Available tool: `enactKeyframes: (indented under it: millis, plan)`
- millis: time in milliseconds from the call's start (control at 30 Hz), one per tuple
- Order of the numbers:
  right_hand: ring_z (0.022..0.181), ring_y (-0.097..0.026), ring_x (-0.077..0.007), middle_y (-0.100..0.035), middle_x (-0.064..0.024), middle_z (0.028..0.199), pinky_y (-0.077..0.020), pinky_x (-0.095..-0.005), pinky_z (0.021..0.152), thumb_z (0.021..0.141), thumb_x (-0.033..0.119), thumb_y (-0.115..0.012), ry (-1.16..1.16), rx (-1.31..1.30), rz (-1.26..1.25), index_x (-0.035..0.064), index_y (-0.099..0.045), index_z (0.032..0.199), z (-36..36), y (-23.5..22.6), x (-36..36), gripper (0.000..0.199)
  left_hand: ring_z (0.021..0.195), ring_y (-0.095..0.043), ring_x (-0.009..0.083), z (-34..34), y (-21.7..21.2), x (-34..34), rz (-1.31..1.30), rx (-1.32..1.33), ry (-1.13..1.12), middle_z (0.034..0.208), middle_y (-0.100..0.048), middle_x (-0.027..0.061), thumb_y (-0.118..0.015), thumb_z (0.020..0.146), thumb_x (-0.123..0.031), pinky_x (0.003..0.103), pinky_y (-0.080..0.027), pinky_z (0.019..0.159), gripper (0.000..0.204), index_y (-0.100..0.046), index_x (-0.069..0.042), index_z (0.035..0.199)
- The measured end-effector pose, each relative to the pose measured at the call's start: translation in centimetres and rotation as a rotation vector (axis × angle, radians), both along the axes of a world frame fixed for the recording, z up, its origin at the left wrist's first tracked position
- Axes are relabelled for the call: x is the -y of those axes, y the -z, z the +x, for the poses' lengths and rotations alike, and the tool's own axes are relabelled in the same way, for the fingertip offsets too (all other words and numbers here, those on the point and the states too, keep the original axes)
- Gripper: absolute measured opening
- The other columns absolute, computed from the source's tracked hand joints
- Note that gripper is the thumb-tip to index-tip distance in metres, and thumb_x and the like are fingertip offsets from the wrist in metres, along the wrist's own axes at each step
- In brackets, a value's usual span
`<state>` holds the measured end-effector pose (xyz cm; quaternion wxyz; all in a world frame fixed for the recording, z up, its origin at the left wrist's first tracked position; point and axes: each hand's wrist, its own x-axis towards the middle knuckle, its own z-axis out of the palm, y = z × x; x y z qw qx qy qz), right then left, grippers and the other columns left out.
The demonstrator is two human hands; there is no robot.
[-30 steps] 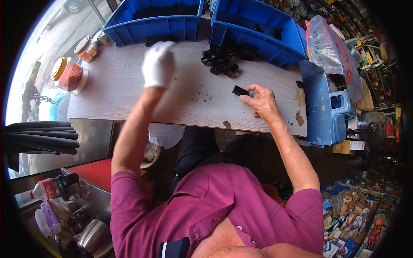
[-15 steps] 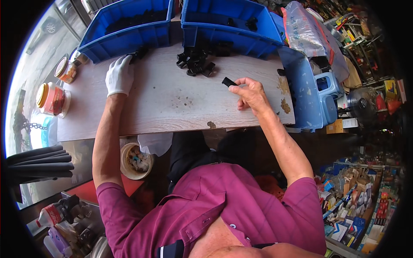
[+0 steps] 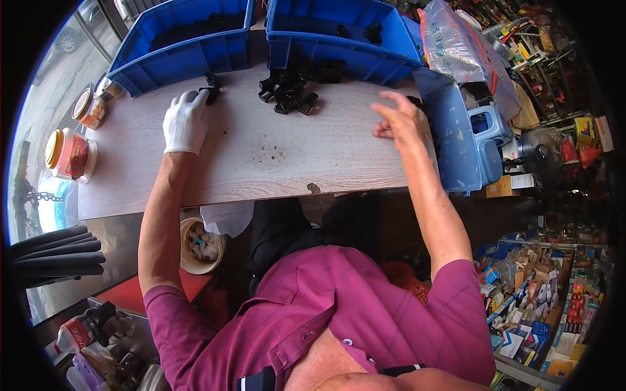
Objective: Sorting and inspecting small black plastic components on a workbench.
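My left hand point(image 3: 184, 120), in a white glove, lies flat on the wooden table point(image 3: 261, 163). Its fingertips touch a small black part point(image 3: 210, 86) just in front of the left blue bin point(image 3: 182, 55). My bare right hand point(image 3: 401, 120) hovers with fingers spread over the table's right end, beside a blue bin point(image 3: 450, 130) set at that edge; nothing shows in it. A pile of black plastic parts point(image 3: 290, 91) lies between the hands, in front of the second blue bin point(image 3: 339, 39), which holds a few black parts.
Two lidded jars point(image 3: 68, 153) point(image 3: 91, 107) stand at the table's left end. A clear plastic bag point(image 3: 456, 45) lies behind the right bin. A small bucket point(image 3: 199, 244) sits under the table. Cluttered shelves fill the right side.
The flat black piece held in my right hand is gone from it, and that hand has opened and shifted right. My left hand slid toward the left bin and reached the small black part.
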<state>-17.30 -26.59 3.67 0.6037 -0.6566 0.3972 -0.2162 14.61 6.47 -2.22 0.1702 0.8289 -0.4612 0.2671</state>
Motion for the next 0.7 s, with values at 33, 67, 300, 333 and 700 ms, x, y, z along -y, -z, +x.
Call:
enactKeyframes:
  millis: [33, 67, 300, 333, 700]
  plan:
    - [0.05, -0.062, -0.0146, -0.054, -0.0009, 0.061, -0.0604, -0.0351, 0.05, 0.084, 0.014, -0.083, -0.077, -0.017, 0.002, 0.004, -0.057, 0.139, 1.0, 0.0, -0.9, 0.061, 0.102, -0.068, 0.0357, -0.4, -0.1, 0.3, -0.05, 0.034, 0.015, 0.118, -0.071, 0.0115, -0.066, 0.088, -0.007, 0.045, -0.058, 0.084, 0.032, -0.071, -0.012, 0.119]
    - [0.05, -0.062, -0.0138, -0.054, -0.0009, 0.062, -0.0593, -0.0337, 0.049, 0.083, 0.014, -0.083, -0.158, -0.032, 0.006, 0.0042, -0.058, 0.138, 2.1, -0.3, -2.0, 0.061, 0.102, -0.068, 0.0357, -0.5, -0.2, 0.2, -0.048, 0.035, 0.009, 0.118, -0.071, 0.0115, -0.066, 0.088, -0.007, 0.045, -0.058, 0.084, 0.032, -0.071, -0.012, 0.119]
    - [0.047, -0.053, -0.01, -0.056, -0.0005, 0.066, -0.0515, -0.0282, 0.042, 0.082, 0.01, -0.081, -0.372, -0.263, -0.228, 0.0129, -0.064, 0.136, 7.4, -0.9, -5.6, 0.057, 0.097, -0.069, 0.035, -1.6, -0.9, 0.4, -0.114, 0.018, 0.07, 0.112, -0.073, 0.0103, -0.07, 0.087, -0.011, 0.045, -0.057, 0.083, 0.029, -0.072, -0.012, 0.116]
    - [0.046, -0.051, -0.0098, -0.055, -0.0008, 0.066, -0.0487, -0.0279, 0.039, 0.082, 0.01, -0.08, -0.392, -0.301, -0.236, 0.0149, -0.064, 0.138, 7.9, -1.0, -5.7, 0.059, 0.097, -0.069, 0.035, -1.6, -0.8, 0.4, -0.112, 0.02, 0.062, 0.112, -0.073, 0.0103, -0.07, 0.087, -0.011, 0.045, -0.057, 0.083, 0.029, -0.072, -0.012, 0.116]
    - [0.055, -0.064, -0.0179, -0.073, -0.014, 0.11, -0.054, -0.0304, 0.046, 0.075, 0.025, -0.083, -0.486, -0.459, -0.34, 0.0093, -0.069, 0.127, 9.0, -1.3, -6.0, 0.056, 0.097, -0.069, 0.0345, -2.5, -0.7, -0.1, -0.109, -0.076, 0.069, 0.108, -0.075, 0.0099, -0.07, 0.088, -0.013, 0.046, -0.056, 0.084, 0.023, -0.073, -0.012, 0.111]
